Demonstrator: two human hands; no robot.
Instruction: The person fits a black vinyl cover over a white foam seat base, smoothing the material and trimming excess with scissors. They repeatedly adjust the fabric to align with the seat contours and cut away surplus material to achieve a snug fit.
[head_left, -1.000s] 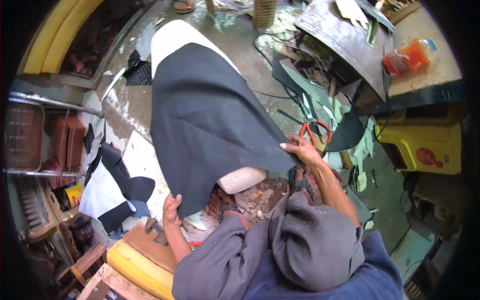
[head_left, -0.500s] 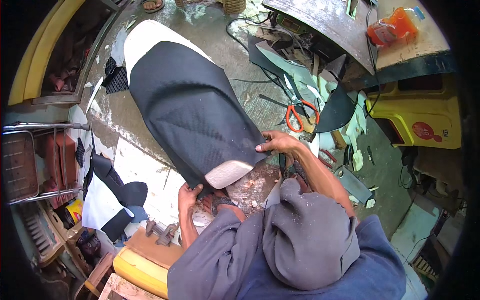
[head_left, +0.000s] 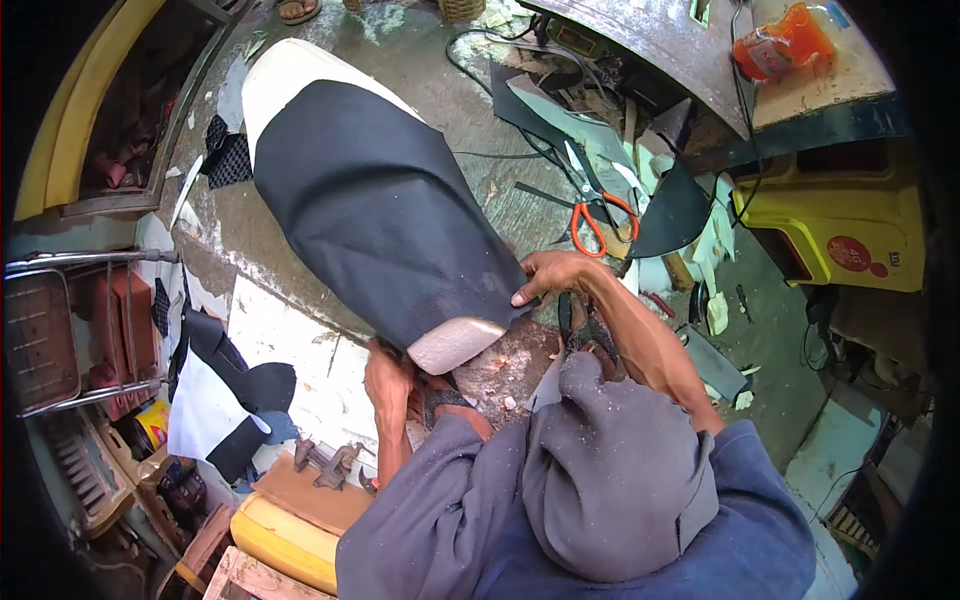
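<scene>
A long motorcycle seat lies slanting across the floor, its pale foam (head_left: 290, 68) bare at the far end. Over it stretches a textured black seat cover (head_left: 365, 195), with a few soft folds across the middle. At the near end a light foam patch (head_left: 455, 346) shows past the cover's edge. My right hand (head_left: 552, 276) pinches the cover's near right corner, thumb on top. Down at the near left corner, my left hand (head_left: 388, 382) is curled closed at the cover's edge; its fingertips are partly hidden beneath.
Orange-handled scissors (head_left: 603, 222) lie right of the seat among black and pale scraps (head_left: 672, 215). A bench (head_left: 830, 110) with an orange bottle (head_left: 785, 45) stands far right. A metal rack (head_left: 90, 330) is at the left, a rusty clamp (head_left: 335, 466) near my left arm.
My left hand has turned and tucked its fingers under the cover's near left edge, pulling that corner in. My right hand keeps its corner, shifted slightly.
</scene>
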